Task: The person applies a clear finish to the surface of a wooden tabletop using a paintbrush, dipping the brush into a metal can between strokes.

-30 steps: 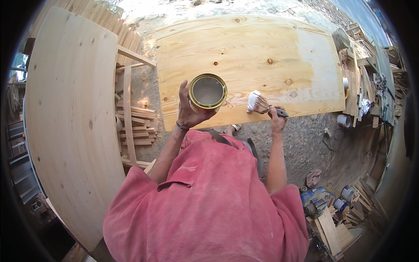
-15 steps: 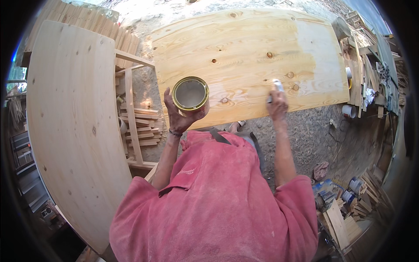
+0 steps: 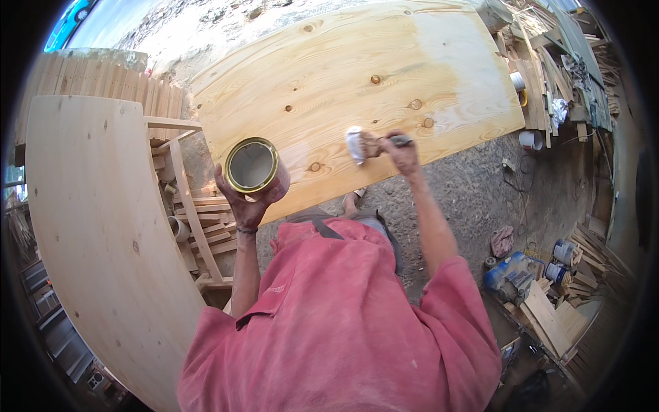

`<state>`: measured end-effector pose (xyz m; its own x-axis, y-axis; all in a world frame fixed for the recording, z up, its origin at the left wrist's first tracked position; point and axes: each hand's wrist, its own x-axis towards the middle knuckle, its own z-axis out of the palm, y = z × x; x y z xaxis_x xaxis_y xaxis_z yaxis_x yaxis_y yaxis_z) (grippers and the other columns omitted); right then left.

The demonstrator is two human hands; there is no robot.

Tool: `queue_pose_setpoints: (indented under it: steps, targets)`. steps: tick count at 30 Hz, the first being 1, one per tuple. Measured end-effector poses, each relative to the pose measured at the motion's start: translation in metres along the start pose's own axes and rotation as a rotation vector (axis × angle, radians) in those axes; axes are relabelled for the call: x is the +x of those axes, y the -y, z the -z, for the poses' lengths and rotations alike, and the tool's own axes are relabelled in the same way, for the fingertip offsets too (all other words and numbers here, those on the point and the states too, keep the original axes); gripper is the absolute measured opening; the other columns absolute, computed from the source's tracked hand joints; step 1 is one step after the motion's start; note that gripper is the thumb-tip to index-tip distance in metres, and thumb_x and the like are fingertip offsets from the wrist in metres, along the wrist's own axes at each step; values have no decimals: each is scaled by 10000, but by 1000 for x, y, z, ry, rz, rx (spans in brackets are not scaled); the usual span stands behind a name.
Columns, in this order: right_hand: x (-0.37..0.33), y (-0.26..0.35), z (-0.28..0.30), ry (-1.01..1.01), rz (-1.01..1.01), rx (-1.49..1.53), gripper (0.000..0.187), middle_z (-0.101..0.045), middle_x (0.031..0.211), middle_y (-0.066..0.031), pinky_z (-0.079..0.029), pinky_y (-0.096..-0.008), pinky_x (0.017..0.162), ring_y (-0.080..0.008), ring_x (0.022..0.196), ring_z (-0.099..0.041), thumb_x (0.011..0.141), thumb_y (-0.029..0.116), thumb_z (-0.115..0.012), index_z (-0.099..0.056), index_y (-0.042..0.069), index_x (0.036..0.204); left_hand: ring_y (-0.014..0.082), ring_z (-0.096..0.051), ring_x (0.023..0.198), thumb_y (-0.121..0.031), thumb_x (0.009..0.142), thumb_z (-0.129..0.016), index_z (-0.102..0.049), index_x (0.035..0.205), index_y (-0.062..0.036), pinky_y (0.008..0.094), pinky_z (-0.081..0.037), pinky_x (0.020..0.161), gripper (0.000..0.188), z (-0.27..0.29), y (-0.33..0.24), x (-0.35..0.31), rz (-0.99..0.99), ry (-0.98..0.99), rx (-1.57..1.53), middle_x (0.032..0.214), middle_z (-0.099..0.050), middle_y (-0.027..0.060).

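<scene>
My left hand (image 3: 241,204) is wrapped round a round metal tin (image 3: 279,182) with a gold rim, held with its mouth tilted up toward me. Pale liquid seems to lie inside, though its level is hard to judge. In my right hand (image 3: 403,156) is a paintbrush (image 3: 369,145), its white, wet-looking bristles pointing left over the near part of a large pine panel (image 3: 329,69). Most of the panel looks yellowish and glossy, while an area at its far right is paler. Whether the bristles touch the wood cannot be made out.
At my left stands another long pale wooden panel (image 3: 89,226), with a timber frame (image 3: 189,192) and stacked wood strips (image 3: 218,237) beside it. Scrap wood, a blue machine (image 3: 511,275) and paint cans (image 3: 564,251) lie at the lower right. A white bucket (image 3: 530,140) sits by the panel's right end.
The paintbrush in my right hand has swung left, its bristles now pointing left. The tin, still in my left hand, sits lower and further left in view; the whole view has also shifted.
</scene>
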<state>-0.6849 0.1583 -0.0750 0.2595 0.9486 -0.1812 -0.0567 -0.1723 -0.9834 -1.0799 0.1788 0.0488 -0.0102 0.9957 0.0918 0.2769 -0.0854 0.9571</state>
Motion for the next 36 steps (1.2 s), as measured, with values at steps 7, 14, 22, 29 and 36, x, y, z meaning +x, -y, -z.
queue_pose_setpoints:
  steps: [7, 14, 22, 29, 36]
  targets:
    - [53, 36, 251, -458, 147, -413, 109, -676, 796, -64, -522, -280, 617, -148, 699, -645, 872, 80, -672, -632, 54, 970, 290, -425, 1323, -314, 564, -949, -93, 1534, -95, 460, -391, 1100, 1312, -15, -6, -18, -15, -54, 58, 1431, -356, 123]
    - [33, 58, 226, -474, 313, -1309, 171, -631, 934, -147, -570, -438, 687, -315, 863, -681, 838, 73, -669, -651, 137, 995, 290, -374, 1341, -324, 585, -935, -114, 1525, -84, 466, -337, 1128, 1271, -39, -15, -30, -53, -103, 105, 1411, -316, 115]
    - [-28, 71, 58, 19, 218, -949, 55, -713, 1064, -149, -591, -365, 719, -235, 879, -720, 857, 98, -663, -704, 91, 893, 280, -471, 1288, -236, 543, -967, -53, 1528, -98, 454, -394, 1106, 1350, -77, -17, -23, -12, -113, 27, 1394, -433, 117]
    - [70, 68, 271, -442, 184, -857, 71, -671, 717, -73, -523, -319, 622, -151, 685, -650, 873, 120, -665, -666, 74, 926, 282, -495, 1266, -220, 530, -971, -50, 1528, -102, 445, -402, 1099, 1363, -79, -29, -23, -23, -92, 3, 1384, -446, 118]
    - [96, 62, 181, -395, 338, -1413, 149, -634, 936, -146, -567, -466, 665, -354, 784, -680, 872, 230, -674, -647, 169, 1005, 283, -479, 1273, -245, 545, -958, -60, 1523, -63, 438, -395, 1099, 1340, -33, -8, -48, -31, -204, 149, 1394, -414, 128]
